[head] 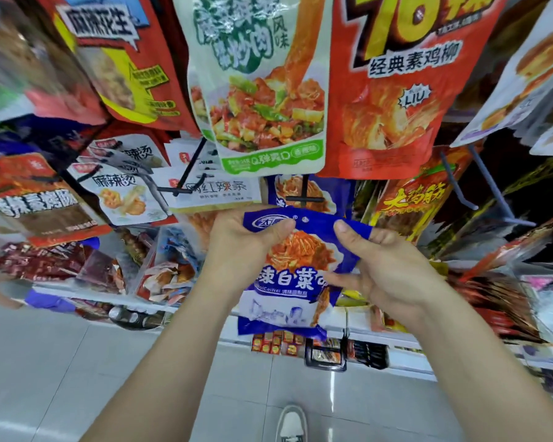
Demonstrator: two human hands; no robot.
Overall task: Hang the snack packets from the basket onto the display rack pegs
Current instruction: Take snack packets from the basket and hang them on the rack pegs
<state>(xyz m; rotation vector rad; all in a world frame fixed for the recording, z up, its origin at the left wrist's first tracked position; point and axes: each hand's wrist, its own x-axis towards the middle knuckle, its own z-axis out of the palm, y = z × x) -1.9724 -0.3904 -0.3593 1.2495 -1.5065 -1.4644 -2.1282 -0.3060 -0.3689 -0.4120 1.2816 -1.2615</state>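
A blue snack packet (pixel 288 282) with a picture of shredded red cabbage hangs upright between both hands. My left hand (pixel 240 247) pinches its top left corner, thumb on the front. My right hand (pixel 383 266) holds the top right corner and right edge. The packet's top sits just below a black peg (pixel 302 194) that carries matching blue packets (pixel 313 186) behind it. The basket is not visible.
Rows of hanging packets crowd the rack: a green-white packet (pixel 262 90) and a red packet (pixel 403 90) right above, white packets (pixel 211 189) to the left, bare pegs (pixel 489 193) to the right. A lower shelf (pixel 364 342) with small goods and a tiled floor (pixel 77 362) lie below.
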